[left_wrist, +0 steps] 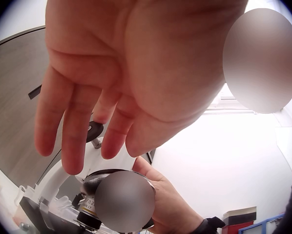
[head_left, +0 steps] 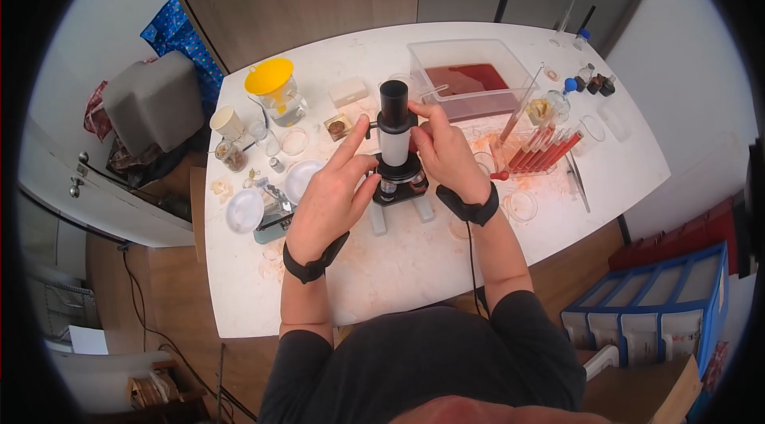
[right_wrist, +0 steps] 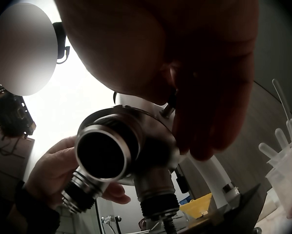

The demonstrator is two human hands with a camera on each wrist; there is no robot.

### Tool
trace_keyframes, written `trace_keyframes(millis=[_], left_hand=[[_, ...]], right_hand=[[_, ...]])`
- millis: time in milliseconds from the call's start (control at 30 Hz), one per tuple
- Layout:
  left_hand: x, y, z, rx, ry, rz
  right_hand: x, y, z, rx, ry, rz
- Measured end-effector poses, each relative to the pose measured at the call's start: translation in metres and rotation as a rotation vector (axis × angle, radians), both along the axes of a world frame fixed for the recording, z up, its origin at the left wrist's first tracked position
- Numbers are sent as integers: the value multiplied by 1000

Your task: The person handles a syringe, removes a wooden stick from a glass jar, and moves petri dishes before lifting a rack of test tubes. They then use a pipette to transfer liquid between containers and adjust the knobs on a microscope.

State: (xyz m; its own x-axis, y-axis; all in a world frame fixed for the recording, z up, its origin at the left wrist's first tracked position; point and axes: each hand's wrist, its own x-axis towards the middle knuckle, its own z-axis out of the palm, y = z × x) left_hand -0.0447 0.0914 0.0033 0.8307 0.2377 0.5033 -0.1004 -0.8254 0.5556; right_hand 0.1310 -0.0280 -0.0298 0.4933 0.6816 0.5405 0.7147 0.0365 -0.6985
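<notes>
A black-and-white microscope [head_left: 394,149] stands upright on the table between both hands. My left hand [head_left: 335,189] is at its left side, fingers mostly straight, index fingertip at a black knob [left_wrist: 93,131] near the top of the white body. On the other side, my right hand [head_left: 450,157] has its index finger at the black collar below the eyepiece tube [head_left: 394,101] and its thumb lower down. A metal knob shaft [right_wrist: 168,109] runs in between the right thumb and fingers, which hide the knob. Several objective lenses [right_wrist: 156,192] hang beneath the body.
Right of the microscope stand a rack of red-filled test tubes [head_left: 546,151], tweezers [head_left: 578,183] and a clear tub [head_left: 478,65] of red liquid. To the left are a yellow funnel [head_left: 271,77] on a jar, a paper cup [head_left: 228,123], white dishes [head_left: 244,210] and a small scale [head_left: 275,229].
</notes>
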Motion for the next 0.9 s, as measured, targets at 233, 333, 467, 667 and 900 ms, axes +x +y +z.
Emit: trace_keyframes(millis=[233, 333, 467, 667, 900], left_hand=[[0, 1, -1, 12, -25, -11], [1, 1, -2, 7, -28, -21], [0, 0, 0, -15, 7, -12], [1, 1, -1, -2, 0, -13], [1, 1, -2, 2, -13, -16]], right_hand=[[0, 0, -1, 2, 5, 2], [1, 1, -2, 10, 2, 3], [1, 1, -3, 5, 2, -2], [2, 1, -2, 6, -11, -7], [2, 2, -5, 22, 7, 2]])
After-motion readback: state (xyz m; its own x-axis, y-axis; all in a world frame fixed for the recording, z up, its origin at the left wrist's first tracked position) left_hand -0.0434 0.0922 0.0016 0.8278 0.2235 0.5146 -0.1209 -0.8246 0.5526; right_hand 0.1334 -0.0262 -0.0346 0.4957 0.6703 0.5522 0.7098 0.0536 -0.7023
